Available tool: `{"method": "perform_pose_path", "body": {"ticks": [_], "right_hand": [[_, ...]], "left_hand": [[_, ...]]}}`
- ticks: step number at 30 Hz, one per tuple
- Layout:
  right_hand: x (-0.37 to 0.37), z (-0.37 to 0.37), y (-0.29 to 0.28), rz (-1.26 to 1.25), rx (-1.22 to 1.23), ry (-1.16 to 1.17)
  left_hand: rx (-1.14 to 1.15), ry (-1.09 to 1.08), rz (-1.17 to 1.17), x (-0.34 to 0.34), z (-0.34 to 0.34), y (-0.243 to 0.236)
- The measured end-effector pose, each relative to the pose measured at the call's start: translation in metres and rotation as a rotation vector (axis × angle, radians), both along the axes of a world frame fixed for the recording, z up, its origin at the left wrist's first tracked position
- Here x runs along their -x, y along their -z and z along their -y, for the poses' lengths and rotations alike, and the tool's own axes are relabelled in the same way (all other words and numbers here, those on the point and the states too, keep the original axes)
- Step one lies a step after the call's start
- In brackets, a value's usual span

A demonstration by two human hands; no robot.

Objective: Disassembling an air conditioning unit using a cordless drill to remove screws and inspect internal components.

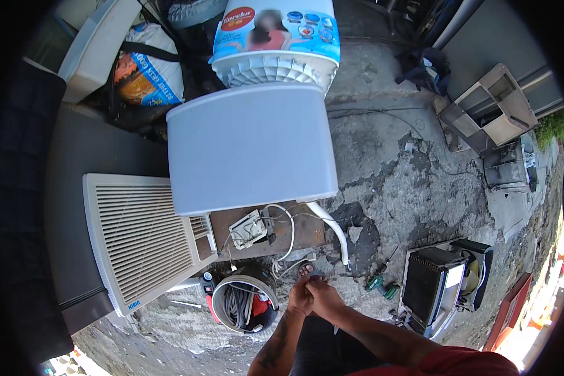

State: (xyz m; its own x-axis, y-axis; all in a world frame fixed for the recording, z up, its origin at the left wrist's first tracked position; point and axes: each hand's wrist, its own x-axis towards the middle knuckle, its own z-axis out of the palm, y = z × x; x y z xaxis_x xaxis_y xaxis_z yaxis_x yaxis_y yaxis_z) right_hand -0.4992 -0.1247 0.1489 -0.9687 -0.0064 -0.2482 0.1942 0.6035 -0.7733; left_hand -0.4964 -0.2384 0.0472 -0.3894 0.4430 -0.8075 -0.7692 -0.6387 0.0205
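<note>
To the rt. of the bucket (258, 276), the L hand (300, 299) and R hand (325, 297) were found brought together; fingers were bent, but whether anything was gripped couldn't be determined. A white cable (292, 235) was noted beyond-rt. of the bucket, nr. the hands. A green drill (381, 287) was sited farther rt.; a louvred panel (145, 241) was located beyond-L.
</note>
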Motion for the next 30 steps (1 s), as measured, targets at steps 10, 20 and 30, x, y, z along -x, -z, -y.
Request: {"method": "perform_pose_path", "body": {"ticks": [10,20,30], "right_hand": [[-0.036,-0.187,-0.140,0.012,-0.066,0.327],[-0.035,-0.391,-0.012,0.471,-0.716,0.452],[0.010,-0.657,-0.100,0.494,-0.414,0.279]], "left_hand": [[0.343,0.673,-0.314,0.090,-0.112,-0.103],[0.765,1.287,-1.027,0.164,-0.149,-0.132],[0.815,1.125,-0.880,0.353,-0.310,-0.254]]}}
